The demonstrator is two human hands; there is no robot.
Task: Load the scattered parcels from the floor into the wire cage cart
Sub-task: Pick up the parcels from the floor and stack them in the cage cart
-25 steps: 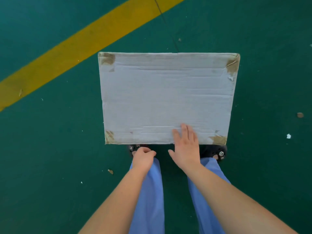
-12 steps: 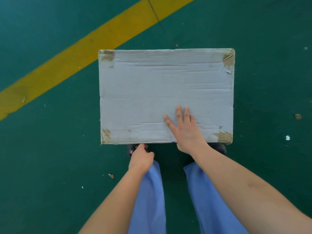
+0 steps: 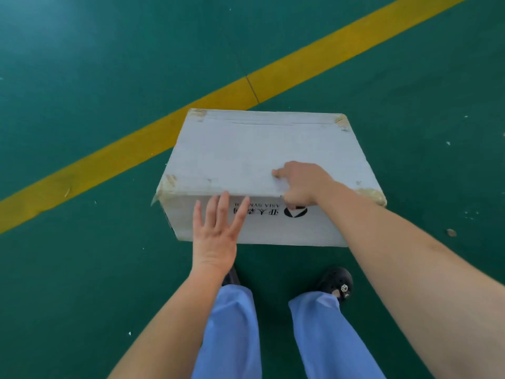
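A white cardboard box [image 3: 246,149] with worn taped corners sits on the green floor just ahead of my feet. Black print shows upside down on its near side. My right hand [image 3: 300,184] grips the box's near top edge, fingers curled over the top and thumb down on the near side. My left hand [image 3: 216,233] is spread flat with straight fingers against the near side, its fingertips reaching the top edge. No wire cage cart is in view.
A broad yellow floor line [image 3: 109,157] runs diagonally behind and to the left of the box. My black shoes [image 3: 337,283] stand close to the box. Small scraps of debris [image 3: 451,232] lie on the floor to the right.
The view has pulled back, so the box's near side now shows. My right hand went from lying flat on top to gripping the near edge. My left hand opened and rose to the near side.
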